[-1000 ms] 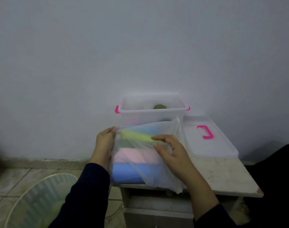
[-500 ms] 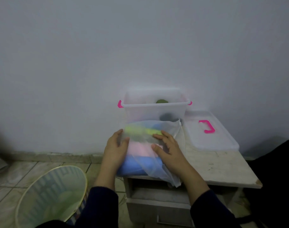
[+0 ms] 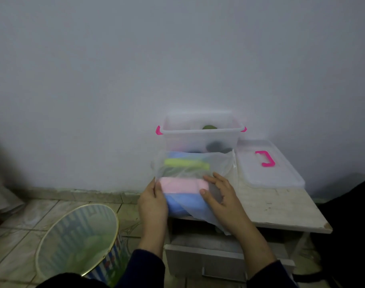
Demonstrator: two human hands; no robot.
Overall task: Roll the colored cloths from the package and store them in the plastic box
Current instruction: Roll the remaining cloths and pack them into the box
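The left hand (image 3: pixel 152 201) grips the near left edge of the package (image 3: pixel 189 173), fingers curled on its film. The right hand (image 3: pixel 221 196) rests on top, fingers spread flat. Folded cloths (image 3: pixel 183 185) lie inside; beyond the fingertips stands the open plastic box (image 3: pixel 200 138), its lid (image 3: pixel 266 165) right.

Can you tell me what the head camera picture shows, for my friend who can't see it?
Two hands, the left hand and the right hand, hold a see-through plastic package of folded yellow, pink and blue cloths on a small white table. Behind it stands an open clear plastic box with pink handles, its lid lying to the right. A round wastebasket stands on the tiled floor.
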